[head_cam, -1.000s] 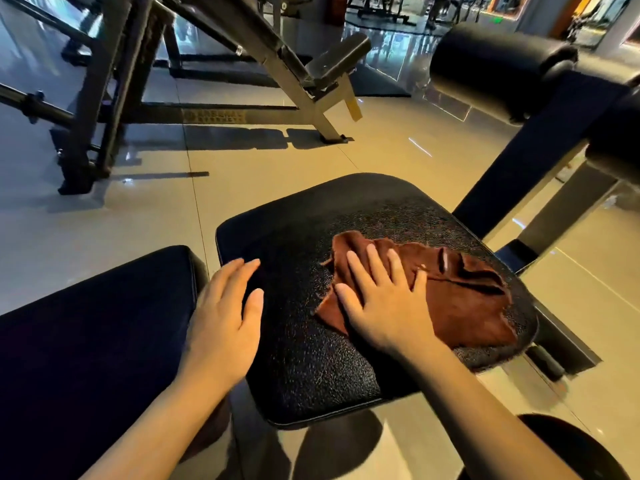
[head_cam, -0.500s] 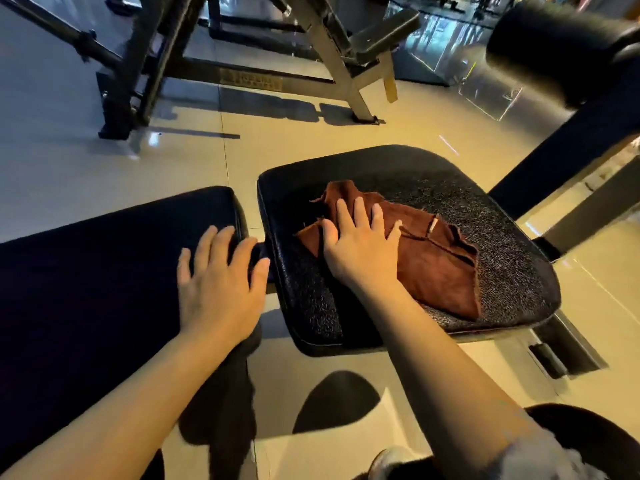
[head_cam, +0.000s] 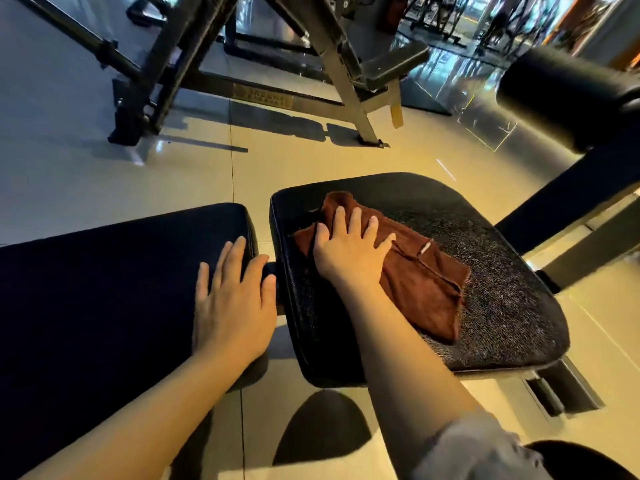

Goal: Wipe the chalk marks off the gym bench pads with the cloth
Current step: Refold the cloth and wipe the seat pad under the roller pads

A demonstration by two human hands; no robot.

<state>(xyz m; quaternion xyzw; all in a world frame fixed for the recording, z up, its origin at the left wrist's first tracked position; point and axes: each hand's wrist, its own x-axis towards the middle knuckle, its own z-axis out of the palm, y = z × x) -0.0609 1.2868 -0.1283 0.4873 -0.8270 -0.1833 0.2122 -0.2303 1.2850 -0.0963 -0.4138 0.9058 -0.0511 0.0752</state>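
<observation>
A brown cloth (head_cam: 426, 285) lies spread on the black seat pad (head_cam: 502, 306), whose right part looks speckled and greyish. My right hand (head_cam: 349, 251) presses flat on the cloth's left end, fingers spread, near the pad's left edge. My left hand (head_cam: 232, 303) rests palm down, fingers apart, on the end of the long dark back pad (head_cam: 104, 289), just left of the gap between the two pads.
A black roller pad (head_cam: 568, 95) on a dark frame arm rises at the right. Another metal gym machine frame (head_cam: 194, 64) stands on the tiled floor behind the bench. A dark rounded object (head_cam: 581, 462) sits at the bottom right.
My right hand has slid the cloth leftward across the seat pad toward its left edge. My left hand has moved from the gap onto the end of the back pad.
</observation>
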